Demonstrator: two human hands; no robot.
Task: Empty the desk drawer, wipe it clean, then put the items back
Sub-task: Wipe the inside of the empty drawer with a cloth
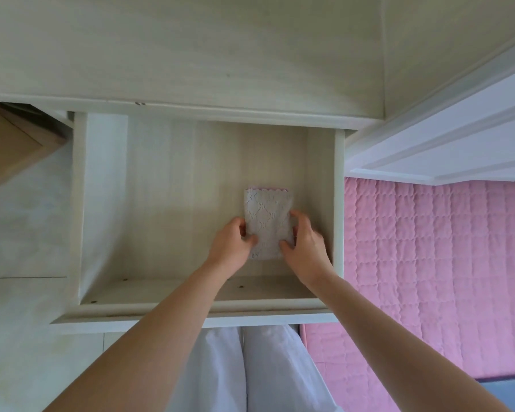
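So the drawer (107, 203) is sitting pulled out from under the desk (191, 55), and both hands are reaching in from below. The left hand (231, 248) and right hand (305, 242) are each pinching one side of a folded cloth (266, 215), fingers curled over its edges, thumbs on top. The cloth is pale with a diamond pattern and a pink edge, lying on the drawer floor right of center, near the right wall. A pink quilt (428, 248) is showing off to the right.

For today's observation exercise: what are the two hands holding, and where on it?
The folded cloth in the drawer: left hand pinches its left edge, right hand its right edge.
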